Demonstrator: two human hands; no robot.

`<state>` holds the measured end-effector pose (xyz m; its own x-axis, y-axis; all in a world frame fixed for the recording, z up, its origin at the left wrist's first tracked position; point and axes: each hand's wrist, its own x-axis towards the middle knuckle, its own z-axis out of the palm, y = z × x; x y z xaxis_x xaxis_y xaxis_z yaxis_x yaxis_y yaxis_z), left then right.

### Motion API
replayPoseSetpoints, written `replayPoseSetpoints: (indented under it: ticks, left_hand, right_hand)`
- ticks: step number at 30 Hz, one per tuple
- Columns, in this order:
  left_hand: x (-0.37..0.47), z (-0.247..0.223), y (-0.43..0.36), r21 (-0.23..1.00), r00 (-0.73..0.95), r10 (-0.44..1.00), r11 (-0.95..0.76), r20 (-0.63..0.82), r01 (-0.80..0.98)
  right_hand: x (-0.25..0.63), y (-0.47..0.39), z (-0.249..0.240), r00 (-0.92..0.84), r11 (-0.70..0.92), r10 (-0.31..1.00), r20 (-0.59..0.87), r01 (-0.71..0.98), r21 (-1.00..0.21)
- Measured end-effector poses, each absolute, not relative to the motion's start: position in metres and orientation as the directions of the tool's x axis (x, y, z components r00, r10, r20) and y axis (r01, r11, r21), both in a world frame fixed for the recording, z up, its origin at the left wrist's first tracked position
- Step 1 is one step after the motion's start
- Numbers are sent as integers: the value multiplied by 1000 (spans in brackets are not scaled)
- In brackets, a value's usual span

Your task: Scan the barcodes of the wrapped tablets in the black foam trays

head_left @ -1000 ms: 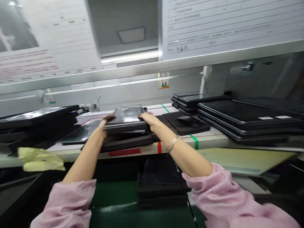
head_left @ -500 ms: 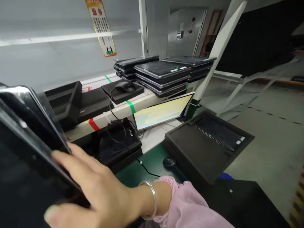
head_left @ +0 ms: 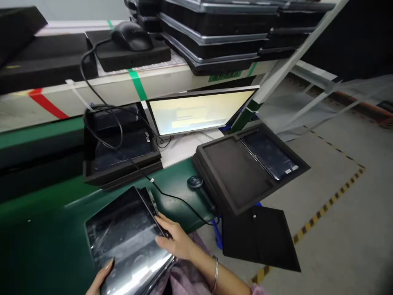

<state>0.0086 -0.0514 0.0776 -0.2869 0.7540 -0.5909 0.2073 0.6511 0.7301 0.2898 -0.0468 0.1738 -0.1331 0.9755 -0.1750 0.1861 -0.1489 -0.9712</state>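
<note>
At the green desk [head_left: 46, 246], the left hand [head_left: 100, 280] grasps the near edge of a stack of glossy panels [head_left: 129, 239], held between both hands, the right hand [head_left: 176, 239] clasping its right side. Rightward, a scanner [head_left: 195, 182] lies beside a dark tray [head_left: 236, 168].

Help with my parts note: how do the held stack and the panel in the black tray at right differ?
The held stack shows several layers at its edge; the tray panel looks single. The left hand and right hand grip the held stack; the tray panel lies in the black tray. The tray panel bears white labels; the held stack's visible face shows none. Both are dark and glossy.
</note>
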Motion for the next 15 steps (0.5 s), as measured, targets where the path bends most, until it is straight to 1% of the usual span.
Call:
replayPoseSetpoints:
  ticks: [2,3,5,7,8,10,13,15]
  left_hand:
    - [34,76,-46,657,-299,628,754,-718,4]
    - [48,76,-42,628,-290,588,776,-755,-64]
    - [74,80,-31,567,-262,514,798,-817,-205]
    - [96,83,-18,507,-216,459,804,-861,-312]
    - [104,83,-12,491,-198,449,801,-871,-342]
    - [115,80,-2,493,-174,463,790,-869,-365]
    - [121,69,6,534,-181,503,776,-845,-336]
    - [120,61,7,537,-179,507,781,-843,-319]
  right_hand:
    - [308,-48,161,-90,-161,978,-190,266,-950]
    - [319,-48,156,-33,-158,983,-180,340,-927]
    - [344,-46,146,148,-188,981,-129,520,-833]
    - [368,-42,136,323,-289,942,-88,651,-702]
    - [377,-39,132,369,-334,926,-85,688,-644]
    - [389,-32,124,386,-376,916,-107,737,-562]
    - [392,-24,115,407,-404,907,-108,768,-497]
    - [391,-22,109,477,-468,872,-106,751,-467]
